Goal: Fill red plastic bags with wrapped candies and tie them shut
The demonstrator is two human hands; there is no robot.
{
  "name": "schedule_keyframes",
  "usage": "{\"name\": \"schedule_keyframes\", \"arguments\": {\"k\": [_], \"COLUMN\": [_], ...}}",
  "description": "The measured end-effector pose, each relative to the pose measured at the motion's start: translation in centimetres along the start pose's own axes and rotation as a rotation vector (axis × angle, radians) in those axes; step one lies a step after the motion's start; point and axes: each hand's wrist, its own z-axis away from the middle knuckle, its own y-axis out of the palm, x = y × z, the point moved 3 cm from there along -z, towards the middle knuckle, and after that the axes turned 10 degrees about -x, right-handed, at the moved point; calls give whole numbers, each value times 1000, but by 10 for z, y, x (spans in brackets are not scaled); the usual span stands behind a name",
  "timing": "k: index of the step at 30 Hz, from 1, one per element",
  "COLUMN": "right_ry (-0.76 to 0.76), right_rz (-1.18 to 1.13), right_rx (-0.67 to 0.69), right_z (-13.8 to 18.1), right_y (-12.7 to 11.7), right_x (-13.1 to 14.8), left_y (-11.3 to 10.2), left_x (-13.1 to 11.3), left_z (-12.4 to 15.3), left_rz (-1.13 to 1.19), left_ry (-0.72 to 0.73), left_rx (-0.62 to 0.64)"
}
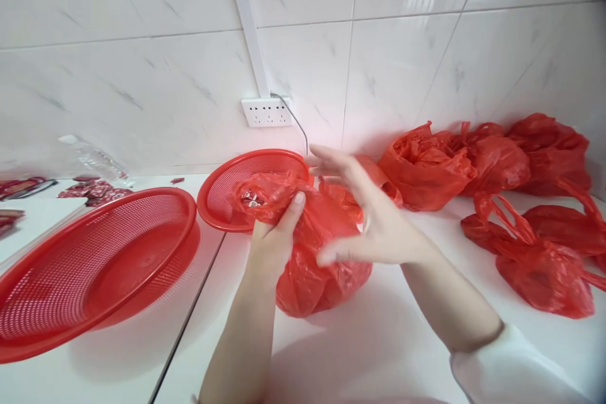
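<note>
A red plastic bag (315, 278) stands on the white table in front of me, its lower part bulging. My left hand (279, 224) is closed round the gathered neck of the bag, thumb on top. Above that grip the bag's upper part flares out, and small printed red-and-white pieces show near it. My right hand (360, 208) is held at the bag's right side, slightly blurred, with fingers and thumb spread wide. Nothing is in its grasp, and whether the thumb touches the plastic I cannot tell.
A large red mesh basket (137, 265) lies at the left, with a smaller red basket (222, 186) behind my left hand. Several red bags (426, 167) line the wall at the right; another tied bag (544, 271) lies nearer. Printed packets (95, 191) and a clear bottle (101, 161) are back left.
</note>
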Motion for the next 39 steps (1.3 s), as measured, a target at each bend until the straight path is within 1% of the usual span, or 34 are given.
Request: {"name": "schedule_keyframes", "arguments": {"k": [1,3,5,7,8,9,11,13,14,15,17,19,20,21,22,23,25,26,28,29,31,33,35,36,37,39], "right_ry": [29,97,187,280,315,339,360,377,391,409,448,485,504,523,540,549,526,496,431,408,398,436,493,511,518,511], "right_rz": [38,68,7,-75,-99,-105,-95,-99,-115,-141,-212,-285,-315,-341,-365,-390,-414,-402,-332,-286,-207,-150,-117,-124,-153,-258], "right_rx": [4,98,164,137,88,10,-182,-378,-457,-517,-587,-629,-653,-674,-676,-652,-541,-477,-368,-326,-239,-146,-108,-123,-161,-266], "right_z": [8,23,33,37,36,35,31,28,28,29,30,33,34,35,35,35,34,32,30,30,29,30,32,32,32,31], "right_y": [4,18,31,38,37,34,22,6,-2,-7,-14,-16,-16,-17,-18,-19,-24,-28,-35,-38,-40,-36,-29,-25,-22,-17], "right_x": [-13,-42,-69,-90,-97,-103,-109,-112,-113,-114,-116,-118,-118,-118,-118,-116,-112,-109,-105,-105,-108,-115,-124,-128,-131,-136], "left_y": [-1,2,7,12,13,13,8,1,-1,-1,5,18,24,30,34,37,37,35,31,30,29,30,32,34,35,37], "left_x": [4,7,5,-1,-4,-6,-9,-9,-6,-1,13,30,39,48,57,67,83,87,90,89,86,81,78,76,74,70], "left_z": [-1,-1,1,2,2,1,-3,-9,-12,-14,-17,-16,-16,-16,-17,-18,-22,-25,-30,-32,-35,-37,-36,-34,-33,-31], "left_rz": [25,47,28,-39,-83,-120,-154,-186,-224,-275,-363,-349,-309,-266,-233,-211,-143,-88,60,137,265,362,433,464,488,498], "left_ry": [-8,19,108,209,246,272,318,352,345,314,198,102,72,29,-53,-165,-355,-417,-467,-473,-476,-469,-482,-491,-492,-467], "left_rx": [-63,-118,-119,-66,-10,55,154,193,202,231,351,468,489,486,463,423,276,183,0,-67,-173,-233,-254,-229,-179,-17]}}
